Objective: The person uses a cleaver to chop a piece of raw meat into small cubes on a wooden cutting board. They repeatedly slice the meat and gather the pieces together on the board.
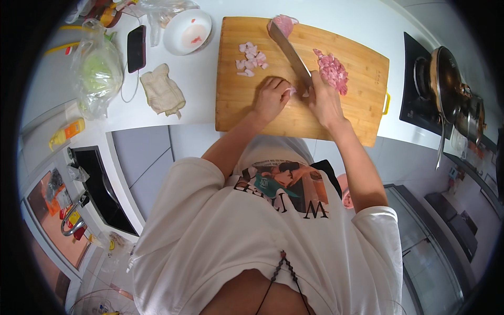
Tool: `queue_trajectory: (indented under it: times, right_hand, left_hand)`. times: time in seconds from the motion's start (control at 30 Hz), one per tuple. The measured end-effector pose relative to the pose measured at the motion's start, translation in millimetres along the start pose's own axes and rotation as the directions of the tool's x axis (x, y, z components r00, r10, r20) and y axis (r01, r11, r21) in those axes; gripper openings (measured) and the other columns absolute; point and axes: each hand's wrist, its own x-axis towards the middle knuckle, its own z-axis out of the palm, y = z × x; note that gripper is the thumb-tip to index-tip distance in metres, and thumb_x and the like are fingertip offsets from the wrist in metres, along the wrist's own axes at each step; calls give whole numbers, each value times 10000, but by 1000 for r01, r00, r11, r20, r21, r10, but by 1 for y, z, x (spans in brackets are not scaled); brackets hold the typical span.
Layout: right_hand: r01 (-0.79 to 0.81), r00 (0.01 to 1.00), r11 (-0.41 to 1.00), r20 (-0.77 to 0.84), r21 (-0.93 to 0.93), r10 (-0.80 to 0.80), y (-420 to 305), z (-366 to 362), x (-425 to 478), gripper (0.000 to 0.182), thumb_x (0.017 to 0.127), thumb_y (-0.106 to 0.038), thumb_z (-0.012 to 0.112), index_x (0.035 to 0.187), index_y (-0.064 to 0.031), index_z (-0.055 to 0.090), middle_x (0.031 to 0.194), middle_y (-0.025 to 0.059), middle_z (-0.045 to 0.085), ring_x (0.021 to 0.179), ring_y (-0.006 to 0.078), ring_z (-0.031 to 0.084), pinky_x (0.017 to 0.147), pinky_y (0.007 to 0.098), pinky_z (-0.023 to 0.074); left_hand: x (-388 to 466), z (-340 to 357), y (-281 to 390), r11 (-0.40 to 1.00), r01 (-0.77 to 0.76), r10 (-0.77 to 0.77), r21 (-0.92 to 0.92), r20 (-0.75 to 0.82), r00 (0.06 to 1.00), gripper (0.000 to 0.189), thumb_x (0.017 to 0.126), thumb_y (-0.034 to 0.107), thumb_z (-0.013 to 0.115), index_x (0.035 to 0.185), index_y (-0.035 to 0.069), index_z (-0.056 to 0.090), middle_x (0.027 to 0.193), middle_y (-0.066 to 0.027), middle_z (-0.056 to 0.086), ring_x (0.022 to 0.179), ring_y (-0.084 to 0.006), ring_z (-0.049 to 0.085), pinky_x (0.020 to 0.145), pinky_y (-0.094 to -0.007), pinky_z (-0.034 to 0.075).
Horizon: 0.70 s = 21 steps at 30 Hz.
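Observation:
My right hand (pixel 325 100) grips a broad-bladed kitchen knife (pixel 291 53), its blade reaching up and left over the wooden cutting board (pixel 362 78). Close to the knife, the curled fingers of my left hand (pixel 272 97) hold a small pale piece of meat (pixel 291 91) against the board. Another small bit lies beside the blade near my right hand. Chopped pink meat (pixel 333 71) is heaped right of the knife, and paler cut pieces (pixel 250 59) lie in a loose group at the board's left. At the far edge, a larger lump of raw meat (pixel 283 25) touches the blade's far end.
Left of the board are a white bowl (pixel 187 32) with meat scraps, a phone (pixel 136 49) on a cable, a beige cloth glove (pixel 163 90) and a bagged green vegetable (pixel 98 71). A cooktop (pixel 417 86) with a lidded pan (pixel 447 82) stands right; a sink (pixel 103 189) lies lower left.

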Motion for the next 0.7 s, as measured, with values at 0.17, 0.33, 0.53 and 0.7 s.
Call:
queue_trajectory:
  times: [0.17, 0.33, 0.53, 0.7]
  right_hand:
    - [-99, 993, 993, 76, 60, 95, -19, 1, -33, 345, 705, 82, 559, 1018, -10, 449, 848, 265, 568, 738, 465, 579, 640, 522, 478]
    - [-163, 975, 987, 152, -4, 162, -21, 1, -51, 497, 658, 117, 564, 1120, 2, 420, 915, 291, 550, 750, 483, 575, 645, 519, 486]
    - [-159, 980, 987, 116, -18, 160, -26, 15, -54, 598, 646, 118, 570, 1198, 19, 366, 908, 305, 551, 769, 480, 582, 660, 515, 491]
    - [-131, 981, 991, 143, -26, 133, -24, 16, -18, 486, 669, 104, 562, 1115, 7, 393, 887, 309, 565, 778, 479, 586, 661, 527, 482]
  left_hand:
    - [-3, 3, -4, 999, -30, 29, -18, -54, 998, 162, 691, -14, 659, 838, 38, 614, 878, -90, 597, 845, -294, 561, 718, -381, 485]
    - [-3, 2, -7, 999, -26, 25, -32, -7, 1000, 172, 684, -21, 655, 841, 40, 617, 884, -90, 593, 847, -295, 559, 725, -381, 485]
    - [-2, 1, -6, 998, -53, 54, -18, 40, 998, 169, 665, -20, 663, 807, 36, 590, 872, -96, 591, 830, -302, 552, 711, -386, 482]
    - [7, -2, -10, 1000, -30, 30, -3, 50, 998, 172, 652, -29, 661, 785, 33, 571, 844, -104, 580, 814, -308, 546, 695, -387, 477]
